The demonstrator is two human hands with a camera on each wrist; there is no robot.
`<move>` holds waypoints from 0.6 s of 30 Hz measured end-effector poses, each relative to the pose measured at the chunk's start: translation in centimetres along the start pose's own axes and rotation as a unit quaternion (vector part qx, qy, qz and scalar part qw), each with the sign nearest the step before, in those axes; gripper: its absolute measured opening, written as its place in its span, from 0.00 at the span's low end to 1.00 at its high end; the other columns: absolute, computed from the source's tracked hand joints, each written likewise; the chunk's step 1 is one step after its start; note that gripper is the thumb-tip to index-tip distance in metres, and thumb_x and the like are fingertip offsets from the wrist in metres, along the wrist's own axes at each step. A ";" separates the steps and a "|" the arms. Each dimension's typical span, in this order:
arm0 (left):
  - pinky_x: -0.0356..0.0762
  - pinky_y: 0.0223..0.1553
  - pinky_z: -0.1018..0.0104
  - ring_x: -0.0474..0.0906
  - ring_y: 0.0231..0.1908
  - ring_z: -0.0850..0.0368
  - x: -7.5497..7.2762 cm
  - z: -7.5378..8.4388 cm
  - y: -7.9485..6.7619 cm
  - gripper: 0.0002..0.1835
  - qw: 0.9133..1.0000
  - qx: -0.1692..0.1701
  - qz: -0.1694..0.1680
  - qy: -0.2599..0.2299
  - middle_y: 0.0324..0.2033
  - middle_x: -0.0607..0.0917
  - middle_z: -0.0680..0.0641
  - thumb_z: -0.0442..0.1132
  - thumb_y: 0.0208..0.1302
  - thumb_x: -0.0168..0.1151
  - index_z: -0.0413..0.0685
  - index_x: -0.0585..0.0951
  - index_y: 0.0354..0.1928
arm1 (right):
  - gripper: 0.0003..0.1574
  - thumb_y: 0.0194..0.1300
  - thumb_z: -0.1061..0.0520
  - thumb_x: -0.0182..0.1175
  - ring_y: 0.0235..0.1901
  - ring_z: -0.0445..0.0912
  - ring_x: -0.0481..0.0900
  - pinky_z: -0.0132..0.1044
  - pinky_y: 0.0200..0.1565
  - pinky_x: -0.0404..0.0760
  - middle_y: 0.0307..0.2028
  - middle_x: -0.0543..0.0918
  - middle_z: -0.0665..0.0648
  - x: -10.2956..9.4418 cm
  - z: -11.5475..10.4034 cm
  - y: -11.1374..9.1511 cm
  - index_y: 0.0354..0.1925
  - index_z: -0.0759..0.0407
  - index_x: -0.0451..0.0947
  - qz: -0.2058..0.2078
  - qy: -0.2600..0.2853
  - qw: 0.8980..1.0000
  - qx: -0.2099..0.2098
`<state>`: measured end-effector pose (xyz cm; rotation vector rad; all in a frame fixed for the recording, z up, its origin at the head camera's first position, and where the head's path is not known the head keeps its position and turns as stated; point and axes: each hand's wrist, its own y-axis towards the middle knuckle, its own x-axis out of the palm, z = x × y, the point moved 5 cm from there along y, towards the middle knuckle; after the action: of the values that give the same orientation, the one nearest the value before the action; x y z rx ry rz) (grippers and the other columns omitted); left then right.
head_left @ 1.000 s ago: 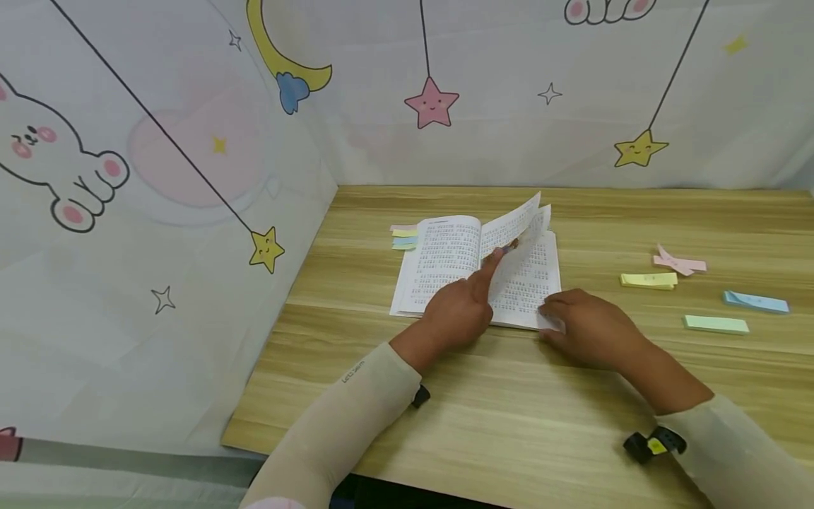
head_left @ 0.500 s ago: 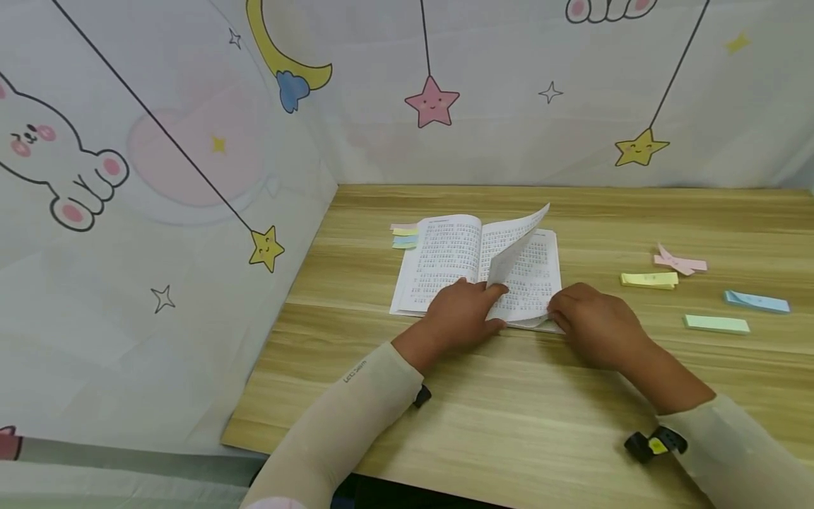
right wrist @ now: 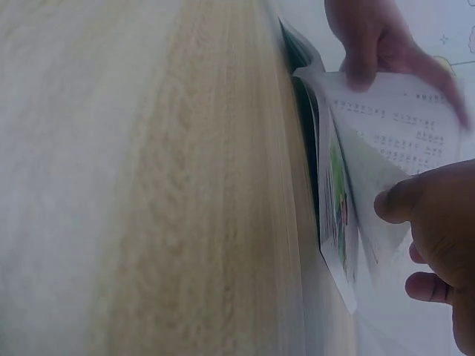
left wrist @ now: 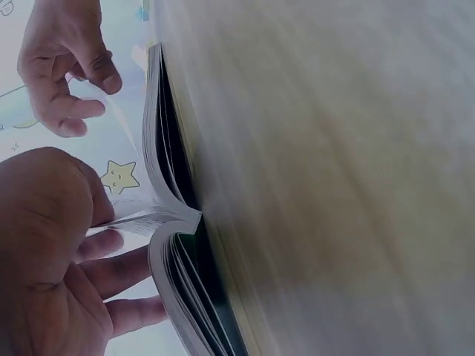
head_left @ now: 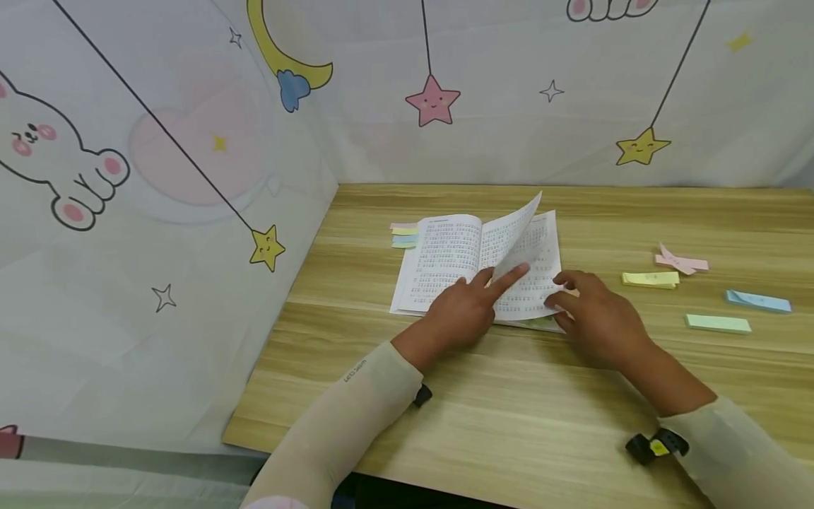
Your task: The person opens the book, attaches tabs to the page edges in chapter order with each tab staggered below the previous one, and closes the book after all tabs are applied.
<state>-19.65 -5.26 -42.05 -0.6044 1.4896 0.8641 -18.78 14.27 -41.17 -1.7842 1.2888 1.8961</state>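
Note:
An open book (head_left: pixel 439 261) of printed text lies on the table, several sticky index tabs (head_left: pixel 405 237) jutting from its left edge. My left hand (head_left: pixel 461 311) lies over the lower middle, index finger stretched across the right side and fingers spread. Lifted pages stand up among these fingers in the left wrist view (left wrist: pixel 133 220). My right hand (head_left: pixel 600 318) is at the lower right corner, thumb and fingertips bent about the edge of a raised page (right wrist: pixel 378 196). In the right wrist view, the thumb overlaps that page. A coloured picture (right wrist: pixel 340 196) shows beneath it.
To the right lie folded pink strips (head_left: pixel 682 261), a yellow strip pad (head_left: pixel 650 281), a blue one (head_left: pixel 758 301) and a green one (head_left: pixel 717 324). A white cloth printed with stars and a rabbit hangs behind and at the left of the wooden table (head_left: pixel 509 424).
My right hand has lifted another page from its lower right corner, and its fingers have spread. My left index finger, drawn back half a second ago, now reaches out over the right side.

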 end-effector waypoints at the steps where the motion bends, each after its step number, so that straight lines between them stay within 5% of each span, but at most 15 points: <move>1: 0.74 0.43 0.56 0.75 0.26 0.58 0.0 0.1 0.0 0.43 1.000 0.001 -0.012 0.002 0.56 0.72 0.44 0.40 0.63 0.55 0.71 0.43 0.73 | 0.18 0.48 0.60 0.71 0.47 0.54 0.72 0.44 0.26 0.76 0.51 0.72 0.58 -0.1 -0.1 0.0 0.40 0.53 0.81 0.006 -0.002 1.000 -0.011; 6: 0.70 0.49 0.57 0.77 0.37 0.58 0.2 0.1 0.2 0.27 0.998 -0.021 -0.055 0.005 0.53 0.75 0.49 0.57 0.65 0.51 0.61 0.65 0.64 | 0.15 0.46 0.60 0.72 0.45 0.53 0.73 0.43 0.25 0.75 0.44 0.75 0.56 -0.9 -0.6 0.4 0.34 0.56 0.77 0.056 -0.008 0.998 -0.011; 11: 0.73 0.32 0.61 0.75 0.28 0.58 0.0 -0.4 0.2 0.32 0.998 -0.046 -0.040 -0.012 0.40 0.80 0.49 0.54 0.65 0.54 0.55 0.58 0.67 | 0.16 0.51 0.49 0.71 0.34 0.47 0.76 0.41 0.19 0.71 0.35 0.77 0.51 -0.6 -0.3 0.6 0.29 0.51 0.72 0.018 0.011 0.997 0.070; 15: 0.74 0.22 0.62 0.78 0.32 0.54 -0.7 -1.2 0.0 0.43 0.993 -0.089 0.049 -0.060 0.48 0.77 0.41 0.42 0.65 0.52 0.54 0.37 0.73 | 0.17 0.61 0.42 0.62 0.42 0.48 0.77 0.46 0.33 0.77 0.40 0.80 0.52 0.9 -0.1 0.3 0.39 0.52 0.80 -0.073 0.035 0.994 0.074; 18: 0.76 0.44 0.54 0.70 0.55 0.42 -1.8 -1.9 -0.4 0.50 0.979 -0.127 0.158 -0.027 0.63 0.60 0.33 0.39 0.62 0.53 0.56 0.27 0.70 | 0.20 0.61 0.46 0.62 0.49 0.51 0.76 0.49 0.44 0.75 0.46 0.80 0.55 1.6 -0.3 -0.1 0.47 0.56 0.80 -0.109 0.048 0.993 0.024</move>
<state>-20.21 -7.26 -40.35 -0.5323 1.4588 1.3227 -18.93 13.49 -42.61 -1.9243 1.1062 1.6693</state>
